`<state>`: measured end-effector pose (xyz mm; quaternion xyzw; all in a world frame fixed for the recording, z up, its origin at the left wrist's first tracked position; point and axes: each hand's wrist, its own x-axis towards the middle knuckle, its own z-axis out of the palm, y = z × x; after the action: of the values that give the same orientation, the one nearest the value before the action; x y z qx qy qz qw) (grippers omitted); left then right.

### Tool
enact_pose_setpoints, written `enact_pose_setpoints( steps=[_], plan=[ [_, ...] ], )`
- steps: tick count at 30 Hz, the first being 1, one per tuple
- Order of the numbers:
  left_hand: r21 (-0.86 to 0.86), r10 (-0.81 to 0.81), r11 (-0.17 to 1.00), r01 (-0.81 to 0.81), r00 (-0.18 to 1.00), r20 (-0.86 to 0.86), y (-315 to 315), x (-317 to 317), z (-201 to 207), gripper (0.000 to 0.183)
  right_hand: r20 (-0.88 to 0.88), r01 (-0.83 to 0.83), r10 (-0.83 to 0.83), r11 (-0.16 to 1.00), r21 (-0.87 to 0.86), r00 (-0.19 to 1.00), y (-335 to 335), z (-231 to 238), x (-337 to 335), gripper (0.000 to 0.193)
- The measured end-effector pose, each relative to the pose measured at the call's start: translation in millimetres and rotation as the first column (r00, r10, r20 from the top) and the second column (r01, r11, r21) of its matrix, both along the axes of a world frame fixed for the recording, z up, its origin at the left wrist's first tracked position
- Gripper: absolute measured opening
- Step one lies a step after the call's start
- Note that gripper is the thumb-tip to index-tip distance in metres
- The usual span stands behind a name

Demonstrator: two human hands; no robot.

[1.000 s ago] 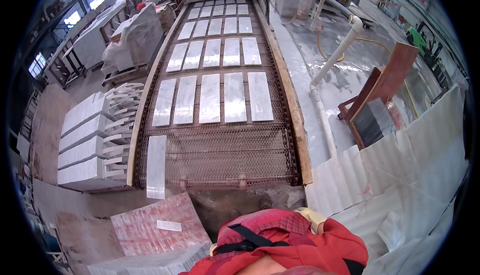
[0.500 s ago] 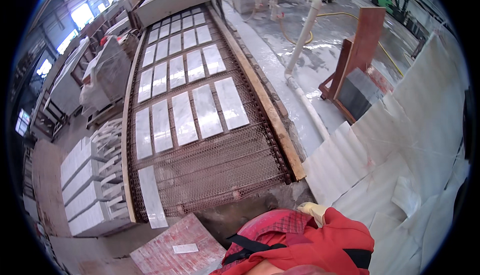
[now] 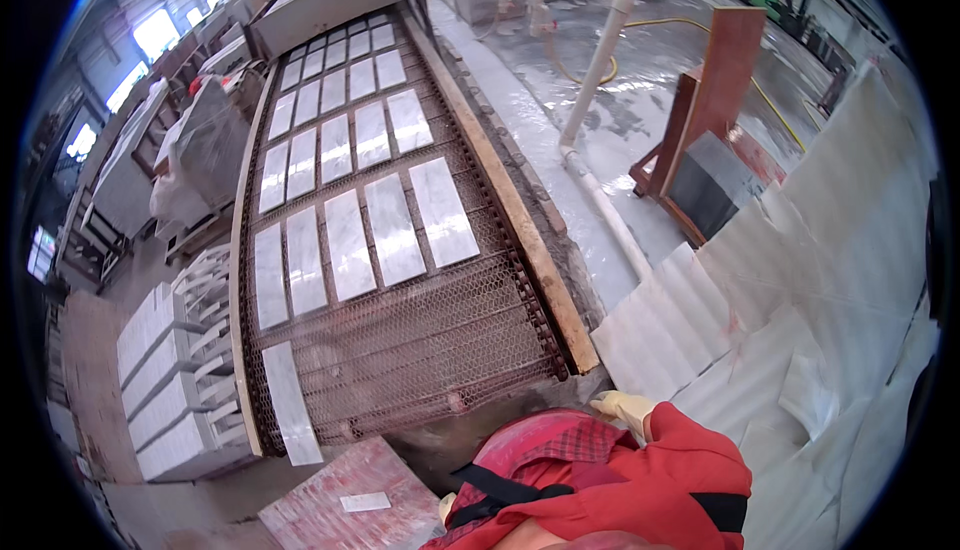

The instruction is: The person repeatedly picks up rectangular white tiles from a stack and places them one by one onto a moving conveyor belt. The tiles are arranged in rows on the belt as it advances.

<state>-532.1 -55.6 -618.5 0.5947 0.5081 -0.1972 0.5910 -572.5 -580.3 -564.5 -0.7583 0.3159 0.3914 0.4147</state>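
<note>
My right hand, in a pale yellow glove, is in front of my body near the conveyor's near right corner. Its fingers point left, slightly bent, with nothing visible in them. Only a sliver of my left hand, also gloved, shows beside the dark strap at my waist; its fingers are hidden. Ahead lies a mesh conveyor carrying rows of white, grey-veined stone slabs. One single slab lies at its near left corner, overhanging the near end. Neither hand touches a slab.
Stacked white slabs stand left of the conveyor. A reddish board with a small white piece lies near my left. To the right are large pale sheets, a white pipe and a brown stand.
The view has shifted slightly, so the conveyor sits a little further left and lower. A bit of my left glove has come into sight. My right hand stays in nearly the same place.
</note>
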Motion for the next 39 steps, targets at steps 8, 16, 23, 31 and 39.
enact_pose_setpoints(
  steps=[8,16,23,31,39],
  plan=[
    [0.116,0.017,0.993,-0.021,0.999,0.032,-23.7,-94.2,-5.0,0.027,0.172,-0.162,0.136,0.976,0.146,0.976,-27.7,59.6,28.4,0.05],
    [0.245,0.298,0.934,-0.261,0.946,-0.128,-71.4,-238.9,45.5,0.03,0.104,-0.383,0.369,0.909,0.168,0.923,-12.7,22.5,97.2,0.05],
    [0.091,0.555,0.831,-0.548,0.828,-0.084,-67.6,-267.0,3.1,0.035,0.124,-0.522,0.509,0.841,0.139,0.852,31.2,12.7,108.6,0.051],
    [-0.113,0.584,0.81,-0.575,0.777,0.233,-53.3,-287.7,6.0,0.032,0.107,-0.685,0.68,0.729,0.011,0.726,47.6,1.8,62.9,0.051],
    [-0.161,0.859,0.511,-0.845,0.511,0.046,-48.8,-469.4,-25.0,0.031,0.079,-0.792,0.79,0.61,-0.015,0.607,108.6,-5.0,-20.8,0.052]
  ],
)
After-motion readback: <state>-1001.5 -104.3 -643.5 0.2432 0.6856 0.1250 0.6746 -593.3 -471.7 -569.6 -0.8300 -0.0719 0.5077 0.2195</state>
